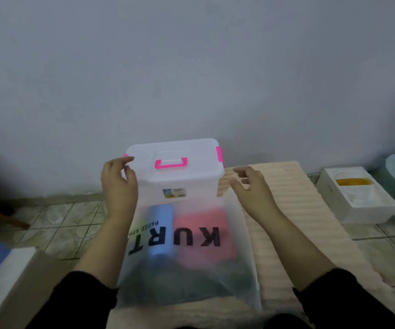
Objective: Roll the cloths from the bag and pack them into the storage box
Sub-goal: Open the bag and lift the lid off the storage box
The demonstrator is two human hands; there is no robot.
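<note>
Cloths sit inside the translucent bag [187,257] printed with dark letters: I make out 1 light blue roll-shaped piece [161,224], 1 pink piece [201,224] beside it, and a dark mass [180,281] nearer to me. The bag lies on a ribbed peach mat [294,210] on the tiled floor, its far end touching the storage box [175,172], which stands at the mat's far edge by the wall. The box lid is on, with a pink handle [171,162] on top and a pink latch [219,154] on its right end.

My left hand [118,184] rests its fingertips against the lid's left end, fingers curled but not closed around anything. My right hand [251,188] hovers just beside the box's right side, fingers spread and empty, not touching.

I judge the step in hand to be opening the box, and nothing is packed yet. To do it well, I would set a thumb under each end latch and flip both outward before lifting, since pulling on only 1 side would tilt the light box onto the bag. The left latch is hidden behind my fingers, so I cannot tell if it is released. Then I would lift the lid straight up and park it off the mat's right edge, keeping the mat free for rolling.
</note>
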